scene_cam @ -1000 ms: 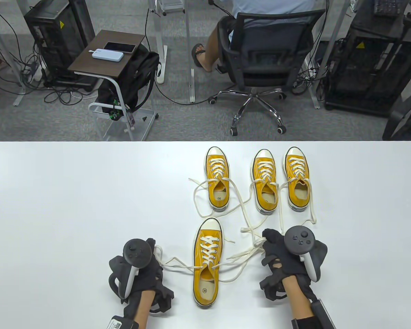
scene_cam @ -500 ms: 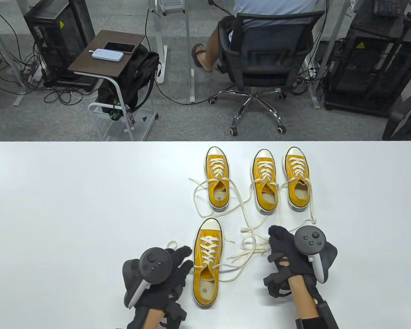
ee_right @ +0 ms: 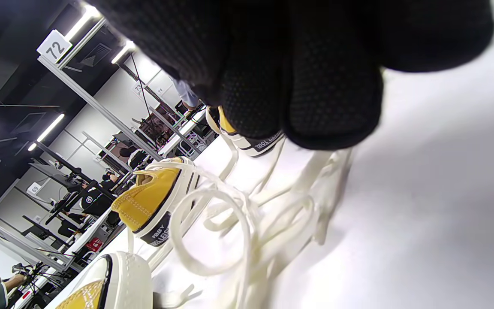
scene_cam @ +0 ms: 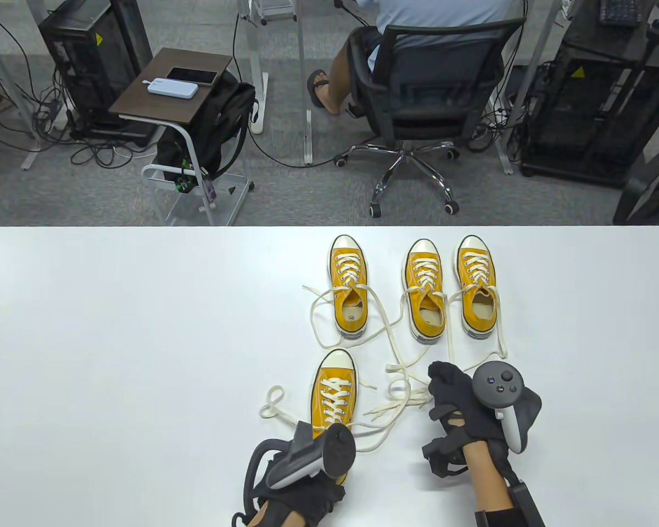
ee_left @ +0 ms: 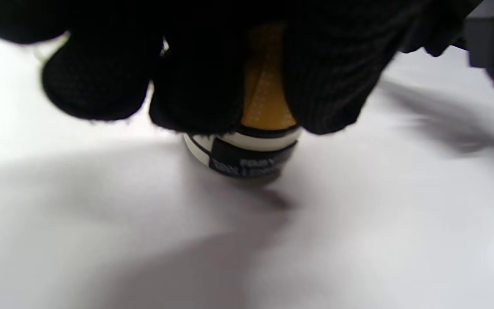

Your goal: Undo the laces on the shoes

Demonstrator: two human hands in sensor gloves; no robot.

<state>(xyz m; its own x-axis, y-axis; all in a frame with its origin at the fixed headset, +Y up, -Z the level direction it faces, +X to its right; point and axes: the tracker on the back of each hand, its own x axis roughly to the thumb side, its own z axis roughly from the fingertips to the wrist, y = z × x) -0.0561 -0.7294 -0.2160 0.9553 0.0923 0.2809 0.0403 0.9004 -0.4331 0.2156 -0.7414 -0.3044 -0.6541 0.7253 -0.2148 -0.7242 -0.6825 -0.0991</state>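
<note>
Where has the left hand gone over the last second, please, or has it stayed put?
Yes, it moved. The left hand went rightward, from beside the near shoe to over its heel.

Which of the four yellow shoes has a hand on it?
The near shoe, alone in front of the back row of three. The left hand covers its heel; the others lie untouched.

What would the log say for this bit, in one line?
left hand: grips near shoe heel | right hand: on loose laces | near shoe: untied | table: four shoes

Black knit gloves cover both hands, each backed by a dark grey tracker (scene_cam: 497, 384) with a white handle.
</note>
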